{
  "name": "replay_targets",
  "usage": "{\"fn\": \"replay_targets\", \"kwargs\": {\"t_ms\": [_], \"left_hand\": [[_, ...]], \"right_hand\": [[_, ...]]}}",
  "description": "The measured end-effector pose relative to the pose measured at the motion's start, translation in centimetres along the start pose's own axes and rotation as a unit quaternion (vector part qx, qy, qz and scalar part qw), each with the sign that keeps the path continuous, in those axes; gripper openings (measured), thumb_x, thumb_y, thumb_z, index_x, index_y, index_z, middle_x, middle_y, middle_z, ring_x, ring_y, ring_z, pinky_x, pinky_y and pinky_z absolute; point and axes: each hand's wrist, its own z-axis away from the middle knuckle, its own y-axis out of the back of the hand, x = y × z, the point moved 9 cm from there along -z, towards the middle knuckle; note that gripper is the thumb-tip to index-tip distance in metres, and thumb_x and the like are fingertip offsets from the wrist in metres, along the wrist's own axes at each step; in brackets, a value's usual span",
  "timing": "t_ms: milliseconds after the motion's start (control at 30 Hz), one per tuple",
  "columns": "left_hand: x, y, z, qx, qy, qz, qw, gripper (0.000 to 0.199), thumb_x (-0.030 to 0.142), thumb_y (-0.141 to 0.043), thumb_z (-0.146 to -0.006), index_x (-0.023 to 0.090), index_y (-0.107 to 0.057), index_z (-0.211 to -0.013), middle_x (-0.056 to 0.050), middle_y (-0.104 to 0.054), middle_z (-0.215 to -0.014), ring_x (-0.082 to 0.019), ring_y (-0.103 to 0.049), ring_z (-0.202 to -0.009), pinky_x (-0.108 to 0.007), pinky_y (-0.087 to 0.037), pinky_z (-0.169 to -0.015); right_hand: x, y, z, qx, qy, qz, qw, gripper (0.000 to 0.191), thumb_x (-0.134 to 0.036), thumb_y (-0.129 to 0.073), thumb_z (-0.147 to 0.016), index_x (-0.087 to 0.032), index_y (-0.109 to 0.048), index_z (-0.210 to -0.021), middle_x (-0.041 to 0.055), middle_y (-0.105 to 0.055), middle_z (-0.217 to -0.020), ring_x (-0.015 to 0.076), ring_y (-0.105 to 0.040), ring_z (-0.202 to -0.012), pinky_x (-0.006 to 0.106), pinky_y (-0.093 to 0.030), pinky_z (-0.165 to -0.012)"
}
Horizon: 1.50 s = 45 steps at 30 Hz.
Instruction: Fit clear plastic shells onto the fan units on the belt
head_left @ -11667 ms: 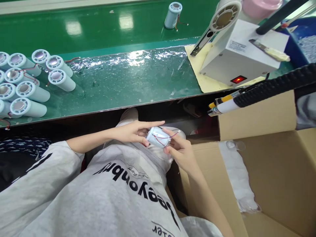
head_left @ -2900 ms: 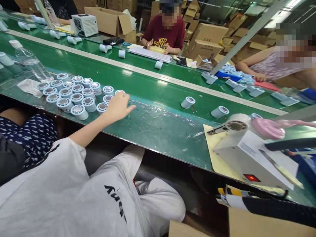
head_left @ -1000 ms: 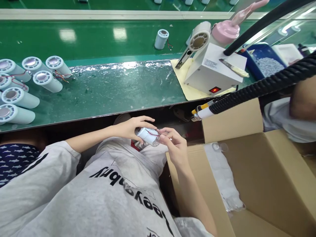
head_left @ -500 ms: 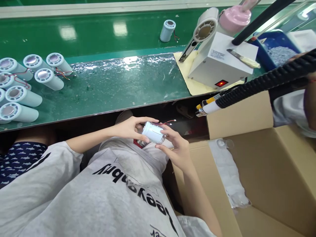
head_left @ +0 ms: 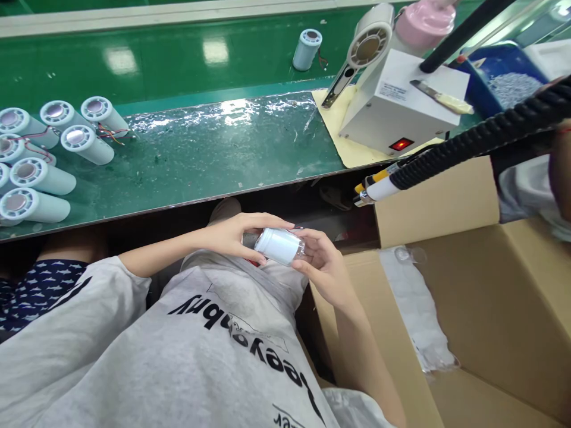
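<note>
Over my lap I hold a pale blue cylinder (head_left: 279, 246) between both hands, lying nearly sideways. Clear film or plastic shows around its right end. My left hand (head_left: 243, 236) grips the left end, thumb below and fingers along the top. At the other end, my right hand (head_left: 328, 267) closes on it with thumb and fingers. Its thin wires are mostly hidden behind my fingers. Several similar blue cylinders (head_left: 89, 145) with round, slotted end caps and red wires lie at the left of the green bench (head_left: 214, 154).
A white box-shaped device (head_left: 401, 107) with a lit red switch stands on the bench, a knife (head_left: 441, 97) on top. One cylinder (head_left: 307, 50) stands farther back. A black corrugated hose (head_left: 482, 139) crosses above an open cardboard box (head_left: 504, 297) holding clear plastic. Another person's patterned shorts (head_left: 49, 291) show at left.
The cylinder has turned slightly in my hands, and its wires, plainly visible before, are now mostly hidden. My right hand has shifted slightly right. The bench things stay put.
</note>
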Motion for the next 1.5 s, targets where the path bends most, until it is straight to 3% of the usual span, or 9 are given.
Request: {"fn": "replay_targets", "kwargs": {"t_ms": [233, 500, 667, 867, 1233, 1300, 1367, 1433, 1500], "left_hand": [[0.2, -0.2, 0.0, -0.008, -0.002, -0.004, 1.000, 0.073, 0.033, -0.086, -0.076, 0.030, -0.060, -0.144, -0.012, -0.058, -0.151, -0.031, -0.055, -0.139, -0.042, -0.050, -0.111], [-0.1, -0.1, 0.3, 0.001, 0.004, 0.002, 1.000, 0.071, 0.032, -0.087, -0.076, 0.030, -0.062, -0.142, -0.012, -0.059, -0.151, -0.031, -0.056, -0.139, -0.042, -0.052, -0.110], [0.1, -0.2, 0.4, 0.000, -0.013, -0.006, 1.000, 0.072, 0.029, -0.086, -0.077, 0.031, -0.060, -0.145, -0.012, -0.058, -0.151, -0.030, -0.055, -0.141, -0.041, -0.052, -0.111], [0.3, -0.3, 0.6, -0.012, -0.026, 0.001, 1.000, 0.074, 0.028, -0.086, -0.078, 0.031, -0.058, -0.146, -0.013, -0.057, -0.152, -0.029, -0.053, -0.143, -0.040, -0.050, -0.113], [0.4, -0.3, 0.4, 0.012, -0.037, -0.004, 0.999, 0.070, 0.024, -0.087, -0.074, 0.030, -0.064, -0.140, -0.012, -0.063, -0.144, -0.030, -0.059, -0.134, -0.041, -0.052, -0.108], [0.5, -0.4, 0.4, 0.023, -0.012, 0.000, 1.000, 0.067, 0.024, -0.084, -0.077, 0.028, -0.064, -0.140, -0.013, -0.064, -0.141, -0.028, -0.063, -0.127, -0.036, -0.057, -0.099], [0.1, -0.3, 0.6, 0.041, 0.034, 0.025, 0.998, 0.065, 0.026, -0.083, -0.077, 0.026, -0.063, -0.140, -0.013, -0.064, -0.139, -0.026, -0.066, -0.120, -0.031, -0.059, -0.091], [-0.5, -0.3, 0.8, 0.051, 0.085, 0.073, 0.992, 0.068, 0.028, -0.082, -0.078, 0.025, -0.061, -0.142, -0.012, -0.066, -0.135, -0.023, -0.069, -0.110, -0.029, -0.060, -0.085], [-1.3, -0.5, 1.1, 0.042, 0.131, 0.117, 0.984, 0.072, 0.032, -0.081, -0.080, 0.026, -0.055, -0.147, -0.011, -0.070, -0.125, -0.019, -0.072, -0.095, -0.028, -0.060, -0.077]], "right_hand": [[0.6, -0.2, -0.3, -0.005, -0.032, -0.047, 0.998, 0.052, -0.061, -0.084, -0.075, -0.027, -0.062, -0.107, 0.0038, -0.072, -0.096, 0.0195, -0.069, -0.080, 0.031, -0.062, -0.067], [2.1, -0.7, -0.6, 0.001, -0.093, -0.106, 0.990, 0.058, -0.069, -0.081, -0.071, -0.025, -0.058, -0.101, -0.0009, -0.067, -0.080, 0.0186, -0.069, -0.064, 0.033, -0.065, -0.053], [3.0, -1.4, -0.6, -0.006, -0.143, -0.115, 0.983, 0.066, -0.080, -0.075, -0.069, -0.023, -0.054, -0.096, -0.0045, -0.064, -0.061, 0.0164, -0.065, -0.045, 0.025, -0.055, -0.040], [3.2, -2.9, -0.6, -0.041, -0.193, -0.134, 0.971, 0.071, -0.087, -0.066, -0.069, -0.022, -0.050, -0.092, -0.0009, -0.065, -0.054, 0.0146, -0.057, -0.036, 0.019, -0.039, -0.030], [4.8, -4.4, 0.8, -0.110, -0.331, -0.167, 0.922, 0.080, -0.090, -0.035, -0.087, -0.014, -0.063, -0.082, 0.0023, -0.057, -0.047, 0.0091, -0.046, -0.031, 0.016, -0.027, -0.027], [5.2, -4.5, 0.9, -0.137, -0.303, -0.145, 0.932, 0.088, -0.093, -0.028, -0.085, -0.013, -0.065, -0.089, 0.0026, -0.057, -0.049, 0.0109, -0.048, -0.033, 0.017, -0.029, -0.028], [4.7, -3.4, 0.2, -0.107, -0.195, -0.102, 0.970, 0.089, -0.094, -0.032, -0.084, -0.014, -0.064, -0.108, 0.0068, -0.068, -0.068, 0.0154, -0.060, -0.044, 0.022, -0.043, -0.034], [2.3, -1.6, -0.3, -0.037, -0.005, -0.016, 0.999, 0.081, -0.086, -0.054, -0.083, -0.021, -0.056, -0.131, 0.0146, -0.072, -0.114, 0.0250, -0.075, -0.084, 0.033, -0.063, -0.060], [-0.9, -0.9, 0.7, 0.004, 0.198, 0.103, 0.975, 0.070, -0.061, -0.076, -0.085, -0.033, -0.049, -0.143, 0.0123, -0.053, -0.151, 0.0311, -0.063, -0.127, 0.047, -0.061, -0.097]]}}
